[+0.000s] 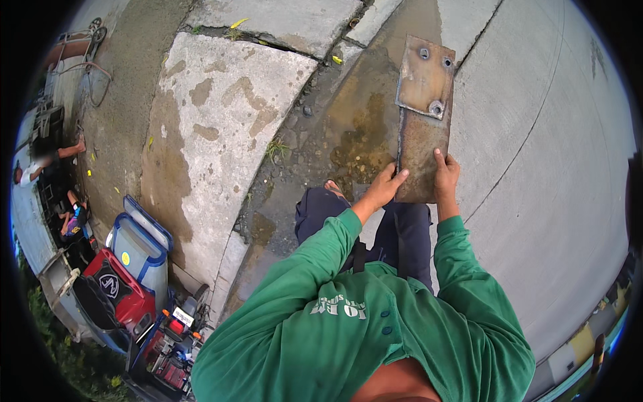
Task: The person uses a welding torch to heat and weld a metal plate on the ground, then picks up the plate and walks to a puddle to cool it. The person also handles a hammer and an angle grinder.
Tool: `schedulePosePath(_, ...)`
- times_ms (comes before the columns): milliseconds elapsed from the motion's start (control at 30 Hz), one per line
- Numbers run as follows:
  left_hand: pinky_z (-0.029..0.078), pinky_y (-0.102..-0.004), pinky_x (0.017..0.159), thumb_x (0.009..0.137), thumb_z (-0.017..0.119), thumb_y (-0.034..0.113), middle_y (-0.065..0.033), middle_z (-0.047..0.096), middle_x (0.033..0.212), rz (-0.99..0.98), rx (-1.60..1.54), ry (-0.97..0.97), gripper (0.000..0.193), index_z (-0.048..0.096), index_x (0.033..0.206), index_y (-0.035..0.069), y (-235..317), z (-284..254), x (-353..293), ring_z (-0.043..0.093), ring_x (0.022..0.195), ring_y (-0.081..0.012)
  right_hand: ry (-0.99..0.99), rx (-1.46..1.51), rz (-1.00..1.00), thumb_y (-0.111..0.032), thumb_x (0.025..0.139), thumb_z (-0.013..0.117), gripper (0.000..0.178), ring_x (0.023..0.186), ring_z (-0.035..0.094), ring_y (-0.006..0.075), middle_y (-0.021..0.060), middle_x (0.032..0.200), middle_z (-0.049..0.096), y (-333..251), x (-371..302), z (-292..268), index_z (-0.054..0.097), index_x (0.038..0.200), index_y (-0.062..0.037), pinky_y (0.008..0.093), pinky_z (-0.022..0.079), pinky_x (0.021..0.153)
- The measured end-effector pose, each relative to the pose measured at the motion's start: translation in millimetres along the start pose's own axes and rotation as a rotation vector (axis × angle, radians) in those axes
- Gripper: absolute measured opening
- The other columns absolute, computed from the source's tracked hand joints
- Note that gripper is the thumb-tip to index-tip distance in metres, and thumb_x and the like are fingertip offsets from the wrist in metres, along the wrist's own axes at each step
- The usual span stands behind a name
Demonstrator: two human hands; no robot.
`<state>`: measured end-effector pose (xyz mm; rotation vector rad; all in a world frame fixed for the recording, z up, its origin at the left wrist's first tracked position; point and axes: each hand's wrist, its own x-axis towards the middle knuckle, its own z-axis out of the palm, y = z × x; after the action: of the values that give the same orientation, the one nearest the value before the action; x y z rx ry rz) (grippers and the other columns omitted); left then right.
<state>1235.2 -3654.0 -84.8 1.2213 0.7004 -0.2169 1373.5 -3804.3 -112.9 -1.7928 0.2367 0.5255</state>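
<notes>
A long rusty metal plate [423, 144] is held out in front of me by its near end. My left hand [382, 187] grips its left edge, thumb lying on the top face. On the opposite edge my right hand [447, 175] has its thumb on top, with the fingers curled beneath and mostly hidden. At the far end a second, squarer metal plate [424, 80] lies over the long one, slightly askew. Three rough-edged holes pierce it near its corners. Whether the two plates are joined, I cannot tell.
Wet, muddy ground [362, 127] runs between a cracked concrete slab [221, 114] and smooth pavement [549, 134]. Left are parked motorbikes [177, 328], a red-and-grey sidecar [124, 288] and two seated people [50, 164]. A metal cart with a hose [94, 63] stands at far left.
</notes>
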Motion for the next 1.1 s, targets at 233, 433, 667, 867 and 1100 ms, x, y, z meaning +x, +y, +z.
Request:
schedulePosePath(233,0.049,-0.0408,0.08,0.102,0.062,0.042,-0.0147,0.071,0.092,0.044,-0.037,0.536,0.048,0.066,0.106,-0.005,-116,25,37,0.064,0.084,-0.0272,-0.072,-0.071,0.065,-0.032,0.097,0.071,0.04,0.078,0.062,0.0147,0.0086,0.09,0.071,99,-3,19,0.071,0.103,0.008,0.0301,0.05,0.073)
schedulePosePath(433,0.049,-0.0557,0.072,0.098,0.058,0.053,-0.0317,0.066,0.083,-0.077,0.269,0.893,0.059,0.067,0.088,-0.005,-230,-2,54,0.064,0.083,-0.0517,-0.077,-0.226,0.099,-0.035,0.096,0.071,0.043,0.083,0.061,0.0177,0.0106,0.092,0.07,221,-11,67,0.071,0.103,0.0075,0.0337,0.049,0.077)
schedulePosePath(667,0.05,-0.0575,0.078,0.099,0.054,0.057,-0.0267,0.07,0.094,-0.352,0.277,0.988,0.059,0.071,0.094,0.001,-407,-69,104,0.066,0.091,-0.0477,-0.133,-0.496,0.089,-0.033,0.094,0.073,0.039,0.073,0.05,0.0159,0.0077,0.073,0.059,413,14,139,0.065,0.083,0.0043,0.0366,0.044,0.07)
schedulePosePath(867,0.052,-0.0546,0.086,0.098,0.057,0.054,-0.0242,0.072,0.105,-0.42,0.223,1.0,0.054,0.073,0.104,0.002,-475,-111,161,0.067,0.102,-0.0446,-0.143,-0.639,0.041,-0.034,0.093,0.073,0.04,0.073,0.055,0.0217,0.0112,0.073,0.061,519,71,193,0.068,0.087,0.0057,0.0391,0.046,0.073)
schedulePosePath(1100,0.052,-0.0538,0.087,0.097,0.058,0.053,-0.0232,0.072,0.108,-0.397,0.345,1.042,0.052,0.073,0.106,0.004,-496,-145,195,0.067,0.104,-0.0443,-0.044,-0.572,-0.004,-0.043,0.088,0.075,0.05,0.09,0.067,0.039,0.0254,0.093,0.072,555,95,242,0.073,0.096,0.0063,0.0454,0.049,0.086)
